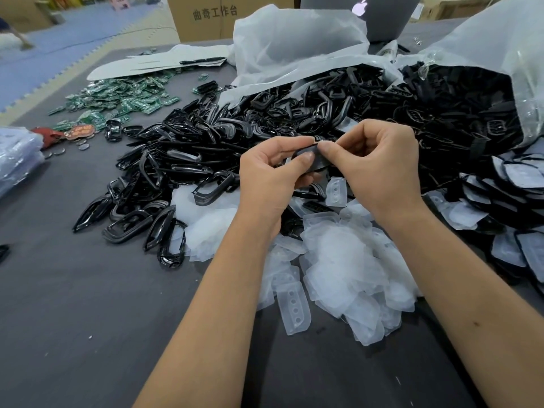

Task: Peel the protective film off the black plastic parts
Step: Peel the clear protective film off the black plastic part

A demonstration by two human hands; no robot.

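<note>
Black and glossy, the plastic part [312, 160] I am working on sits raised above the desk [73, 290], pinched between both hands at the middle of my view. My left hand [270, 175] has its thumb laid on the part's face and its fingers curled under it; my right hand [379, 166] has its thumb and forefinger closed on the part's upper right edge. I cannot tell whether film is caught in that grip.

Just below my wrists lies a heap of peeled film [344, 266], cloudy white pieces, some punched with a row of round holes. Behind and to the left spreads a pile of black frames [182, 160], spilling from a white bag [294, 45]. To the right, a second bag [482, 45] holds more dark parts, and film-covered pieces [518, 184] lie at the right edge.

Farther left are green circuit boards [123, 95]. A cardboard box [203, 16] at the back reads "曲奇工作台", and a grey laptop [382, 16] shows a glowing apple logo.

Bare grey desk lies at the lower left, running to the near edge.
</note>
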